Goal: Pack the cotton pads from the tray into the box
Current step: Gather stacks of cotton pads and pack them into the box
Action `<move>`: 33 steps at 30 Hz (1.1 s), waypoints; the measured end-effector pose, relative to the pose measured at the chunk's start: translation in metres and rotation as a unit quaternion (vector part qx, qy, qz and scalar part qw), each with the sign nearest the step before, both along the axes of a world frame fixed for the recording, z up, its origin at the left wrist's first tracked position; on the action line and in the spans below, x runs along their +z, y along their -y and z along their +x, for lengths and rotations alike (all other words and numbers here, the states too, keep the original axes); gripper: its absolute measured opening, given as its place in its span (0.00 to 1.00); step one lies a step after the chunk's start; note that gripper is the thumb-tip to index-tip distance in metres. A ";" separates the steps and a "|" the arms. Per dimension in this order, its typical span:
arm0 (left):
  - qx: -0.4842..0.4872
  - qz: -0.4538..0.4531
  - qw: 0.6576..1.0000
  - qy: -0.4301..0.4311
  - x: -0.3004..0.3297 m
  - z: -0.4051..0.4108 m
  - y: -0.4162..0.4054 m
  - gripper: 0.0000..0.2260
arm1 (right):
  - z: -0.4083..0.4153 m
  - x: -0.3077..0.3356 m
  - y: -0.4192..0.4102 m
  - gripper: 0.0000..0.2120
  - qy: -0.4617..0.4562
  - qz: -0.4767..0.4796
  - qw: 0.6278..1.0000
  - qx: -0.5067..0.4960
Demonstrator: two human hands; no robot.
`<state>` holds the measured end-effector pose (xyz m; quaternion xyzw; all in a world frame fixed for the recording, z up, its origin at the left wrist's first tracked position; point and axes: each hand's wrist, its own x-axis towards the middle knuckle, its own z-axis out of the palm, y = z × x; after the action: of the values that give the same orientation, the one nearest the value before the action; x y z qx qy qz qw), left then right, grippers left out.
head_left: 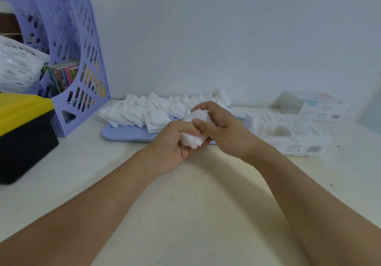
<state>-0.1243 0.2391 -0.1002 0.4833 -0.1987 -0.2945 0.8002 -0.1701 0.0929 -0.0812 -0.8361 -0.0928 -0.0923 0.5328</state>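
Note:
A light blue tray (125,134) lies at the back of the table with a heap of white square cotton pads (144,111) on it. In front of the tray, my left hand (175,144) and my right hand (222,127) together grip a small stack of cotton pads (195,139), fingers curled round it from both sides. To the right stands the clear plastic box (292,144), holding rows of pads. Its clear lid (313,106) lies behind it by the wall.
A purple magazine file rack (82,69) with booklets stands at the back left. A black bin with a yellow lid (22,133) sits at the left edge, a white plastic packet (16,67) above it. The cream tabletop (185,203) stretches toward me.

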 end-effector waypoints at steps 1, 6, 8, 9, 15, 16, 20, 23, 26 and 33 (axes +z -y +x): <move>0.021 -0.002 1.000 0.000 0.000 0.000 0.001 0.18 | 0.000 0.000 -0.002 0.14 0.005 0.022 1.000 -0.010; 0.124 0.026 0.992 0.008 0.001 -0.003 0.011 0.18 | 0.001 -0.003 -0.008 0.22 -0.023 0.085 0.996 -0.028; 0.145 0.042 0.988 0.009 0.005 -0.009 0.016 0.15 | -0.001 0.000 -0.008 0.23 -0.045 0.117 0.991 -0.037; 0.159 0.056 0.986 0.013 0.005 -0.010 0.017 0.13 | -0.001 0.002 -0.007 0.25 -0.051 0.115 0.991 -0.040; 0.193 0.093 0.974 0.073 0.034 -0.005 0.044 0.17 | -0.016 0.034 0.034 0.17 -0.031 0.081 0.996 -0.023; 0.188 0.102 0.972 0.094 0.041 -0.006 0.054 0.19 | -0.019 0.038 0.047 0.15 -0.012 0.092 0.995 -0.032; 0.245 0.171 0.915 0.273 0.032 -0.017 0.099 0.18 | -0.035 0.047 0.106 0.16 0.017 0.104 0.971 -0.214; 0.243 0.205 0.803 0.504 -0.001 -0.025 0.112 0.20 | -0.040 0.043 0.135 0.16 -0.034 0.011 0.948 -0.317; 0.175 0.249 0.724 0.619 -0.018 -0.023 0.118 0.18 | -0.039 0.040 0.144 0.21 -0.076 -0.037 0.941 -0.326; 0.134 0.253 0.720 0.632 -0.033 -0.013 0.117 0.10 | -0.041 0.041 0.152 0.26 -0.156 -0.136 0.931 -0.301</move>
<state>-0.1369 0.1217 -0.1327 0.7634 -0.5093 0.1503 0.3678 -0.2108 -0.0592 -0.0398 -0.8931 0.2360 -0.1037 0.3687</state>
